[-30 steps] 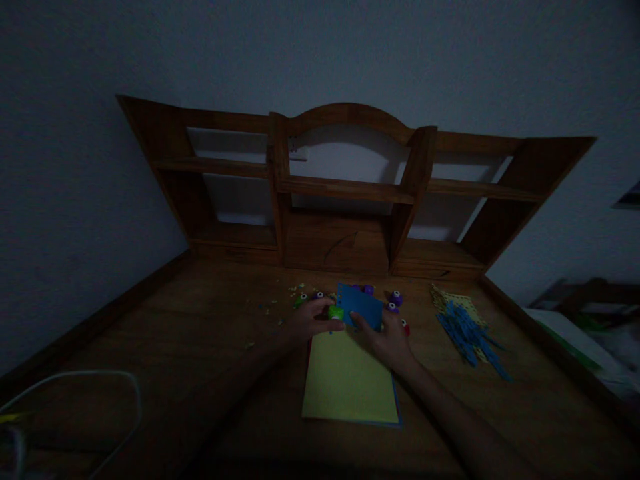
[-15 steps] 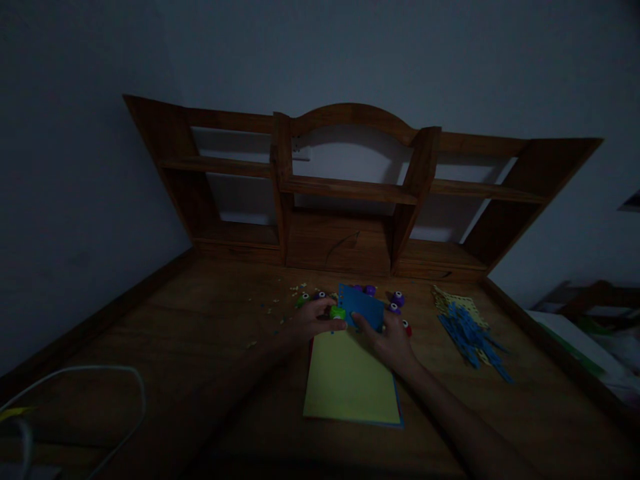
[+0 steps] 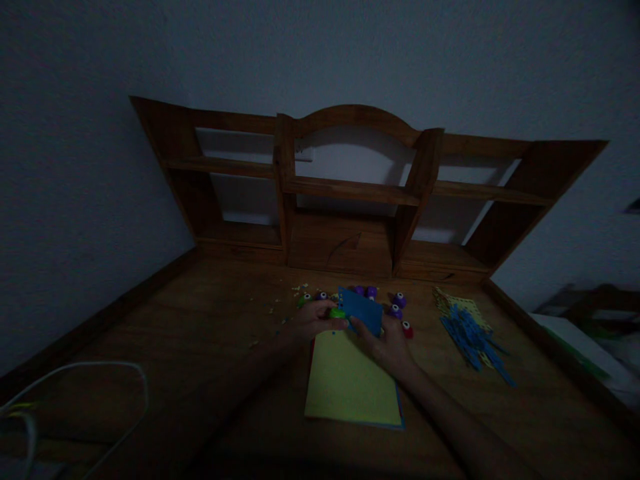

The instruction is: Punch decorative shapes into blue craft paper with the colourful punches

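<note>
In dim light my left hand (image 3: 313,320) is closed on a small green punch (image 3: 337,313) pressed against the left edge of a blue paper piece (image 3: 361,309). The fingers of my right hand (image 3: 389,343) pinch the lower edge of that blue piece and hold it tilted up. Both hands work just above the far end of a yellow sheet (image 3: 351,383) lying flat on the wooden desk (image 3: 210,333), with a blue sheet edge showing under it.
Several small purple, green and red punches (image 3: 399,300) lie behind the hands. A pile of blue paper strips (image 3: 470,333) on dotted yellow paper sits to the right. Paper scraps (image 3: 280,307) are scattered at left, a white cable (image 3: 100,393) at front left. A wooden hutch (image 3: 350,193) backs the desk.
The hands with the green punch and blue piece stay almost in place; the blue piece has tilted a little lower. The view has shifted slightly.
</note>
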The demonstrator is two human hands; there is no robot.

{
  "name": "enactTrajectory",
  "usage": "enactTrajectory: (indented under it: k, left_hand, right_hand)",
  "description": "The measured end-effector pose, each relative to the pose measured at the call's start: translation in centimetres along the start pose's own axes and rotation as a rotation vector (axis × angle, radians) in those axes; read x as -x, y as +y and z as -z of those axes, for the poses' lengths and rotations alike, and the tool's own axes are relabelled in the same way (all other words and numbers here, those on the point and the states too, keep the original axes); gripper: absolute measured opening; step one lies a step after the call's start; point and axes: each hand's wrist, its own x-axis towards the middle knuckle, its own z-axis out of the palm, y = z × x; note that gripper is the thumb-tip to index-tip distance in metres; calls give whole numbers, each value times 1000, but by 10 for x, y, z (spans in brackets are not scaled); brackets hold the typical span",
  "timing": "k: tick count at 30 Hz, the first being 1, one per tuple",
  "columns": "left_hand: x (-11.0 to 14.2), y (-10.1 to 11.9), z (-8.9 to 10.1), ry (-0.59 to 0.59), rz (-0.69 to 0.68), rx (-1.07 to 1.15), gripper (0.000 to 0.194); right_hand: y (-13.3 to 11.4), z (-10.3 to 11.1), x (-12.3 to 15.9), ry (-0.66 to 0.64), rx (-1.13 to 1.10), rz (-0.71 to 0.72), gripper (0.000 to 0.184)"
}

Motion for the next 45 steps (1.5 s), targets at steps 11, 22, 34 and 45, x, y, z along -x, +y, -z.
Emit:
enactTrajectory:
  k: [11, 22, 34, 45]
  left_hand:
    - [-6, -5, 5, 19, -11, 22, 42]
    - [-11, -12, 10, 13, -31, 23, 48]
    - [-14, -19, 14, 55, -41, -11, 46]
    - [-13, -11, 9, 145, -35, 307, 37]
  right_hand:
    - [-5, -2, 0, 1, -64, -21, 36]
    - [2, 2, -5, -19, -199, -152, 39]
    - [-1, 6, -8, 29, -240, -209, 41]
    - [9, 3, -11, 145, -270, -216, 42]
